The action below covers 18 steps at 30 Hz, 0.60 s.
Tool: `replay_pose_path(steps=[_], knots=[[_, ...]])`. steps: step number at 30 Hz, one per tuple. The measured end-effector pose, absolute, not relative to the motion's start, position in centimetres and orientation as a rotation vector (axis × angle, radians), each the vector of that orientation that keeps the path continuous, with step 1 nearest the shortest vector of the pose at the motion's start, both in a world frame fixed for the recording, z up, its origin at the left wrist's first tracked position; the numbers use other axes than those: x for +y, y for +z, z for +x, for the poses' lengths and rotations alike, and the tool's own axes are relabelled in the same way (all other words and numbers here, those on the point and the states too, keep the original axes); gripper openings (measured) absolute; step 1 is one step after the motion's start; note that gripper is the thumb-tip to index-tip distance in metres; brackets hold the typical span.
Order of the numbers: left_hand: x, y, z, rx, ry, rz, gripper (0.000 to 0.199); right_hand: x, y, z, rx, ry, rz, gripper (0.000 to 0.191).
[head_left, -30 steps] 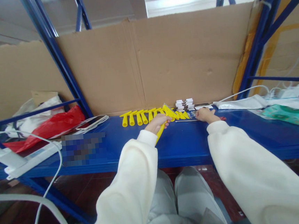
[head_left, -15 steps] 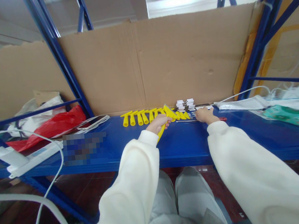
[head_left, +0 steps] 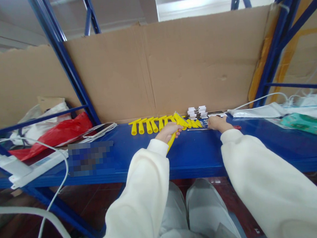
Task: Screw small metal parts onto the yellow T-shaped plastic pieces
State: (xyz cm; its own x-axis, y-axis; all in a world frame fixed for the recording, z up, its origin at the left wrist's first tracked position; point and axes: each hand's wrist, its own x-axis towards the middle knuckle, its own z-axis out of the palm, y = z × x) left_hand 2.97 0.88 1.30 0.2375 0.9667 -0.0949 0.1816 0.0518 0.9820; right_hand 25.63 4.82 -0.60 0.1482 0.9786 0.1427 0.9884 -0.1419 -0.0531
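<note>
My left hand (head_left: 168, 132) is closed around the handle of a yellow scraper (head_left: 181, 120), whose wide head points up and away from me. To its left, several yellow T-shaped handles (head_left: 149, 126) lie in a row along the back of the blue shelf. Smaller yellow pieces (head_left: 194, 123) lie between my two hands. My right hand (head_left: 217, 123) is down on the shelf with its fingers drawn together by a patch of small shiny parts (head_left: 204, 122); what the fingertips hold is hidden. A thin screwdriver (head_left: 198, 129) with a red handle passes beneath the right hand.
Behind the small parts stand stacked white-and-black pieces (head_left: 197, 112) against a cardboard panel (head_left: 192, 64). A power strip (head_left: 37, 168), cables and a red bag (head_left: 62, 133) lie left. A green packet (head_left: 308, 123) and white packaging (head_left: 257, 111) lie right. Blue posts flank the shelf (head_left: 195, 156).
The view has shifted very slightly. Both hands stay in nearly the same place, the left one still holding the yellow scraper.
</note>
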Motion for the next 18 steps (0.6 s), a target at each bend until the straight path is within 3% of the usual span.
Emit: replay_pose_path(steps=[12, 18], knots=[[0.82, 1.33, 2.97, 1.196, 0.877, 1.386, 0.026, 4.24, 0.00, 24.73, -2.027, -0.042, -2.282, 0.035], [0.81, 1.38, 2.93, 1.197, 0.875, 1.379, 0.027, 4.73, -0.55, 25.40, -2.004, -0.015, -2.269, 0.028]])
